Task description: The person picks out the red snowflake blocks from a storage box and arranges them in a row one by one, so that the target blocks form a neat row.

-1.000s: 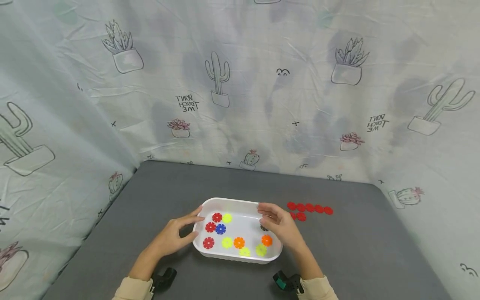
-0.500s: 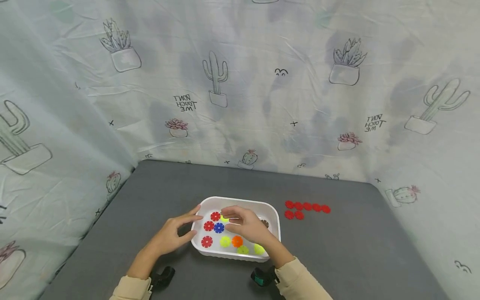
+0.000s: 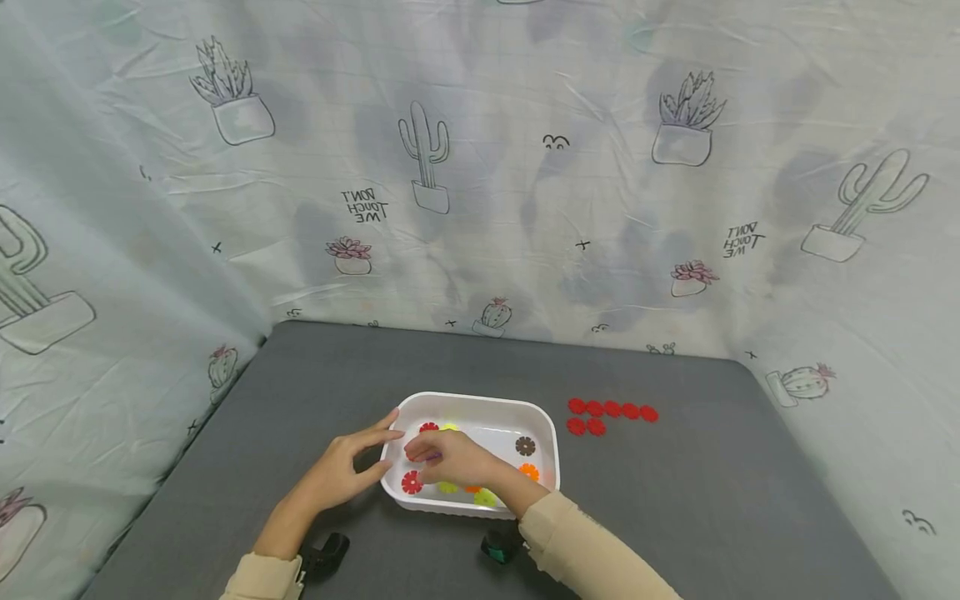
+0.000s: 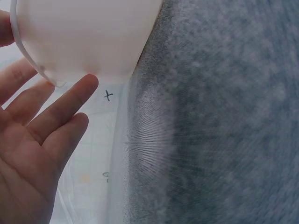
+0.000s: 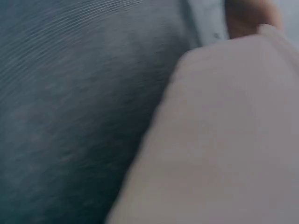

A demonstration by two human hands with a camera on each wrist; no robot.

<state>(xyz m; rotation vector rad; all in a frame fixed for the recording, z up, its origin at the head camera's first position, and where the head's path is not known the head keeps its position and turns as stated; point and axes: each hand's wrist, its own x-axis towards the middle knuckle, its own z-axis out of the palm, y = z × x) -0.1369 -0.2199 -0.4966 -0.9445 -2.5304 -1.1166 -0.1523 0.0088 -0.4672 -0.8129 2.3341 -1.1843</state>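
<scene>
A white plastic tray (image 3: 546,433) holds notched, flower-shaped plastic discs in several colours. My left hand (image 3: 347,468) rests at the tray's left end, its fairly straight fingers and thumb at the rim; the left wrist view shows its fingers (image 4: 63,107) against the outer wall. My right hand (image 3: 459,460) is inside the tray's left half, over the discs, with a gap between thumb and fingertips. A blue disc (image 3: 433,456) shows partly in that gap, and a red disc (image 3: 412,482) lies just by the thumb. The right wrist view shows mostly sleeve (image 5: 224,130).
Right of the tray, several red discs (image 3: 612,409) lie on the grey table (image 3: 675,500) in a longer row with a short row in front. A brown disc (image 3: 525,446) and an orange disc (image 3: 529,472) sit at the tray's right end. A patterned curtain (image 3: 510,167) stands behind.
My right hand has moved left from the tray's right rim, across the tray and down among the discs at its left side. My left hand has stayed at the left rim.
</scene>
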